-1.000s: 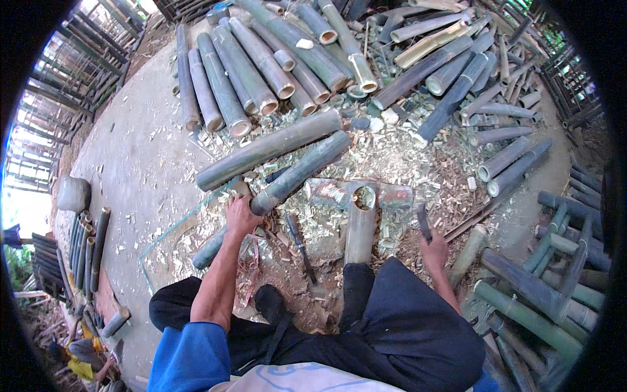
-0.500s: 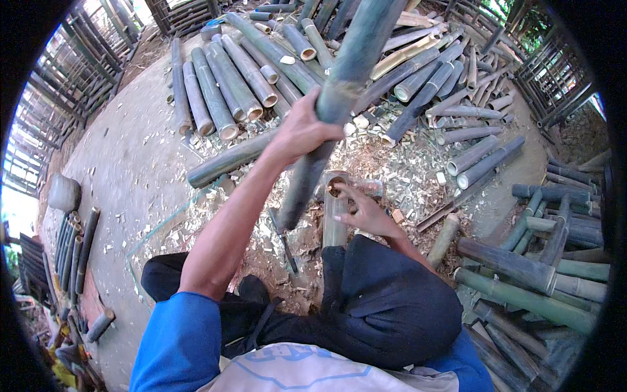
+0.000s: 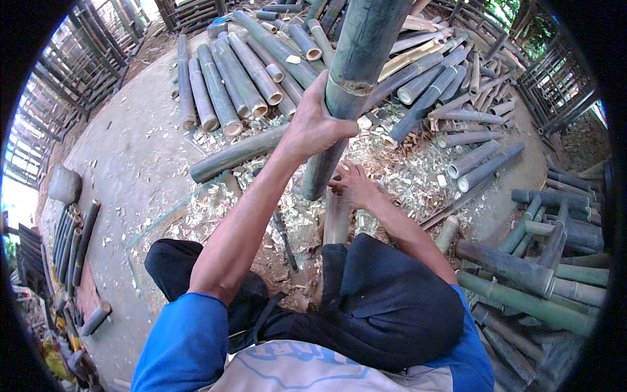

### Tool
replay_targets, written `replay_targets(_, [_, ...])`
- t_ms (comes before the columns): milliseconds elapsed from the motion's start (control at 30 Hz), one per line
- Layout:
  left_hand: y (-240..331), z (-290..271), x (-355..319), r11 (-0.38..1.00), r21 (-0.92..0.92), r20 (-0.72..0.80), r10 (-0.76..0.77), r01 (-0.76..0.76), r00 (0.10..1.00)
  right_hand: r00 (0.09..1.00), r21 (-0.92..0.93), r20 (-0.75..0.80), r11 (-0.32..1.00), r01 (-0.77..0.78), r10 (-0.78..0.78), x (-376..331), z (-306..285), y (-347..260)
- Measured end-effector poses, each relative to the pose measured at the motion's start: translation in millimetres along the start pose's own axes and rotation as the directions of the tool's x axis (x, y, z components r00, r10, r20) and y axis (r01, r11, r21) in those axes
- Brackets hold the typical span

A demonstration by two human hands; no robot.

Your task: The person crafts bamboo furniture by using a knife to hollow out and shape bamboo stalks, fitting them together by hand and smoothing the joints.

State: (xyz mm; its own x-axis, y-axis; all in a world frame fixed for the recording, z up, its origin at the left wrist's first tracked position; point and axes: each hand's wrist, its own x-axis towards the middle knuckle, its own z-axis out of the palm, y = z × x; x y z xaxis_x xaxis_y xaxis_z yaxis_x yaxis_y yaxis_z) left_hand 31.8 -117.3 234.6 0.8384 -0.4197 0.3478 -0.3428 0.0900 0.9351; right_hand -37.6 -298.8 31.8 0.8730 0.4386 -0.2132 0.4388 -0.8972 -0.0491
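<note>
A thick dark green bamboo pole [image 3: 356, 59] stands tilted in front of me, its top running out of view. My left hand [image 3: 318, 127] is wrapped around it just below a pale node ring. Its lower end hangs at the top of a short bamboo post [image 3: 336, 219] between my legs. My right hand [image 3: 356, 186] is at the top of that post, close beside the pole's lower end. Its fingers are spread, with the tips partly hidden, and whether they touch the pole I cannot tell. A long thin dark tool [image 3: 284, 242] lies on the ground to the left.
Several cut bamboo lengths [image 3: 222, 85] lie in rows ahead, with one bamboo length [image 3: 238, 153] crosswise nearer me. More bamboo pieces [image 3: 467, 140] lie right, beside a bamboo frame [image 3: 542, 228]. Pale wood chips [image 3: 405, 183] cover the ground. A grey stone [image 3: 65, 184] sits far left.
The pole has come more upright, its lower end moving right and up toward the post's top. My right hand has risen slightly, and its fingers have left the post's opening.
</note>
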Motion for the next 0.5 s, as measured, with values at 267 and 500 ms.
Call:
replay_targets(267, [-11, 18, -7, 0.995, -0.097, -0.028, 0.029, -0.032, 0.999, 0.996, 0.937, 0.005, 0.348, -0.038, 0.095, -33, -39, 9])
replay_targets(500, [-17, 51, -6, 0.984, -0.155, 0.057, 0.103, -0.093, 0.993, 0.973, 0.977, -0.001, 0.207, -0.049, 0.232, -47, -28, 30])
